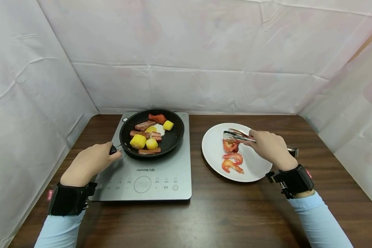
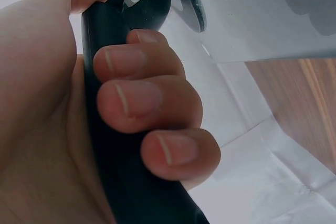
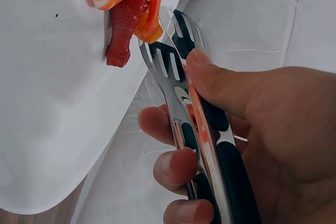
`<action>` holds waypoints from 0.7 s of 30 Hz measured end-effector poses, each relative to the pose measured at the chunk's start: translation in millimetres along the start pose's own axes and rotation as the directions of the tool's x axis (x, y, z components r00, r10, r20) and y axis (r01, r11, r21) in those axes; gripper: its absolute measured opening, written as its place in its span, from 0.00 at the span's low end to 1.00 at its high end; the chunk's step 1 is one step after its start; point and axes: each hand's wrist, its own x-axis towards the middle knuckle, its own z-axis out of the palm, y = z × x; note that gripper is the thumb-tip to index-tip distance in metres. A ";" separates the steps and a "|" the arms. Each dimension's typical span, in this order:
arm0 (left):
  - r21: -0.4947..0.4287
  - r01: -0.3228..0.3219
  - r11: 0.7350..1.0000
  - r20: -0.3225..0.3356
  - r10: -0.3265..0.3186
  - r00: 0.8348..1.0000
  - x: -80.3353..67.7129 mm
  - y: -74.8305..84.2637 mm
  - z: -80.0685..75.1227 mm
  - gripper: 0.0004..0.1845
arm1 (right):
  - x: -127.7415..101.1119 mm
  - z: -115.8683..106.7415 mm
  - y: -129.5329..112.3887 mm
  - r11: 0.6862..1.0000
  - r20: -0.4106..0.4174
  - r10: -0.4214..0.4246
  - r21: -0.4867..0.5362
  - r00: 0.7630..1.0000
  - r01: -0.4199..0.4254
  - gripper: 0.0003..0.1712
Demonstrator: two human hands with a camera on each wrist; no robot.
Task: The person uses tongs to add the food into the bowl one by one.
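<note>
My left hand [image 1: 88,163] grips the black handle [image 2: 113,145] of a black frying pan [image 1: 152,132] that sits on a grey induction cooker [image 1: 148,172]. The pan holds sausage pieces, yellow corn chunks, an egg and a red piece. My right hand [image 1: 271,148] holds metal tongs [image 1: 238,135] over a white plate [image 1: 215,146]. Their tips [image 3: 168,51] touch a shrimp [image 1: 229,146] and a red piece [image 3: 123,30] at the plate's upper part. Two more shrimps [image 1: 232,162] lie lower on the plate.
The cooker and plate stand on a dark wooden table [image 1: 223,210]. White sheeting [image 1: 189,58] walls in the back and both sides. Black wrist straps sit on both arms.
</note>
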 end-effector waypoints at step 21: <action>-0.002 -0.002 1.000 0.005 0.002 1.000 -0.5 -0.7 1.1 0.38 | -1.1 0.0 -2.1 0.997 -0.023 0.040 0.066 0.999 -0.038 0.13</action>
